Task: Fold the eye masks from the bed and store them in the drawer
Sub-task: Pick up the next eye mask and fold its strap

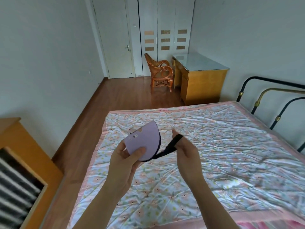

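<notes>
A lilac eye mask (143,140) with a small cartoon print is folded in half and held up above the bed (214,146). My left hand (127,158) pinches its lower edge, thumb on the front. The mask's dark strap (171,146) runs to the right, looped over the fingers of my right hand (185,150). At the lower left an open drawer (18,187) of a wooden cabinet shows striped dark and light contents.
The bed has a wrinkled floral sheet with pink border and a metal headboard (272,103) at the right. Wooden floor runs along the bed's left side. A wicker chair (160,72), a desk (201,78), a door and a wardrobe stand at the far wall.
</notes>
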